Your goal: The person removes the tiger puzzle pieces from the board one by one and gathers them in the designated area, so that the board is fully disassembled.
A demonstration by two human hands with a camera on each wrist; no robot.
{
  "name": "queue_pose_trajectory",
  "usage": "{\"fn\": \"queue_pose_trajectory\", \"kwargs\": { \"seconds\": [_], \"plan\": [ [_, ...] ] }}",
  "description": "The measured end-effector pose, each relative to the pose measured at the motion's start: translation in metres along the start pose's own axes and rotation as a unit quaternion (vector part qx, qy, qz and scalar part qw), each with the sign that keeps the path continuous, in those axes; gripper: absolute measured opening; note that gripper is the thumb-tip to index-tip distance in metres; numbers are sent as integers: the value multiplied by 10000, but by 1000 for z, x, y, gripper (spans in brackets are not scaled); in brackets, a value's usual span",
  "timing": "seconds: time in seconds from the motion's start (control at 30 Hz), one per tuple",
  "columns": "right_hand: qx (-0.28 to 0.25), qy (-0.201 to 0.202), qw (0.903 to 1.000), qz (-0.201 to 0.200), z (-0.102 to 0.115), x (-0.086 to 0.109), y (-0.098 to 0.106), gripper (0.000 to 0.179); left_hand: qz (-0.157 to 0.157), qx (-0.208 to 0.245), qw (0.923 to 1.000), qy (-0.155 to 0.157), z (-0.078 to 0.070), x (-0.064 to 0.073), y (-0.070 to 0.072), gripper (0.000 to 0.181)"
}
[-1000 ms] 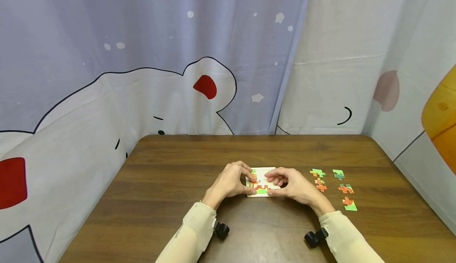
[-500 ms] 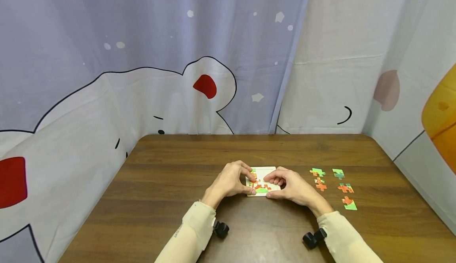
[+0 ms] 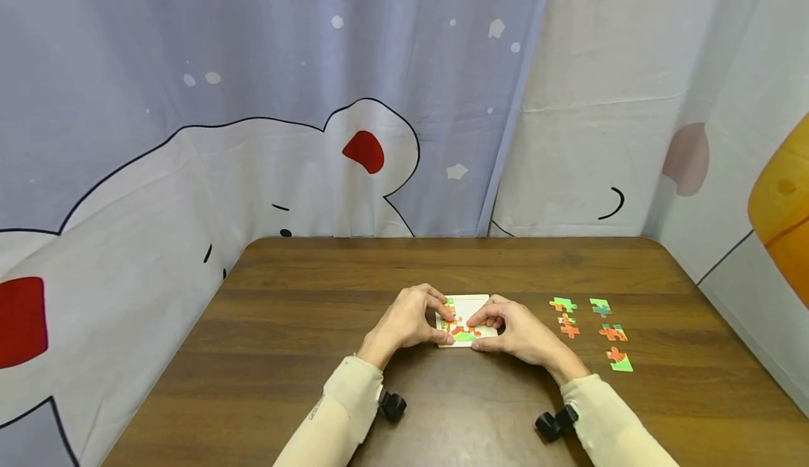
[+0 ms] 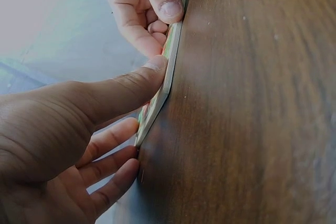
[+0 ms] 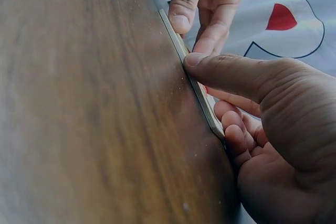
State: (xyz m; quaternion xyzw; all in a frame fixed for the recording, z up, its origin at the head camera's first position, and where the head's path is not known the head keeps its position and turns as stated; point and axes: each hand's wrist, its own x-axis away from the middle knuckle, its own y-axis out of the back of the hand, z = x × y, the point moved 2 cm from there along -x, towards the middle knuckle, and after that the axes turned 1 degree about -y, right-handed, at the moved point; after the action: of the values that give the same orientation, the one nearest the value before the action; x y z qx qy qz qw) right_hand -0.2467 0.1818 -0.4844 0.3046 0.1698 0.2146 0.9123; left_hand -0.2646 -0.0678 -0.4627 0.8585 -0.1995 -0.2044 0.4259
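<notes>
A small, flat jigsaw board (image 3: 466, 304) with a pale frame lies on the table between both hands. Fitted pieces (image 3: 464, 337) in orange and green line its left side and front, while pale base shows at the upper right. My left hand (image 3: 412, 319) holds the left part, thumb on the front rim and fingers at the left edge. With its thumb at the front rim, my right hand (image 3: 515, 330) presses an index fingertip onto the orange pieces. Its other fingers curl against the board's right side, seen in the right wrist view beside the board's edge (image 5: 198, 93).
Several loose jigsaw pieces lie right of the board, among them a green one (image 3: 564, 305), an orange one (image 3: 569, 326) and an orange-green corner (image 3: 620, 360). The wooden table (image 3: 316, 270) ends at a printed curtain (image 3: 284, 53) behind.
My right index fingertip has shifted slightly left and down over the orange pieces, and the right thumb has slid a little left along the front rim. The left hand stays put.
</notes>
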Motion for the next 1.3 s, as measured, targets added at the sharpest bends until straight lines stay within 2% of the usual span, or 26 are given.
{"fn": "queue_pose_trajectory", "kwargs": {
  "seconds": [0.5, 0.8, 1.3],
  "plan": [
    [-315, -144, 9993, 125, 4, -1, 2, 34, -52, 77, 10000, 29, -2, 1, 1, 35],
    [-260, -275, 9992, 149, 5, -2, 0, 33, -34, 66, 9999, 110, -3, 2, 2, 36],
    [-102, -298, 9995, 100, 7, -3, -1, 32, -44, 104, 9999, 32, -2, 1, 0, 36]
  ]
}}
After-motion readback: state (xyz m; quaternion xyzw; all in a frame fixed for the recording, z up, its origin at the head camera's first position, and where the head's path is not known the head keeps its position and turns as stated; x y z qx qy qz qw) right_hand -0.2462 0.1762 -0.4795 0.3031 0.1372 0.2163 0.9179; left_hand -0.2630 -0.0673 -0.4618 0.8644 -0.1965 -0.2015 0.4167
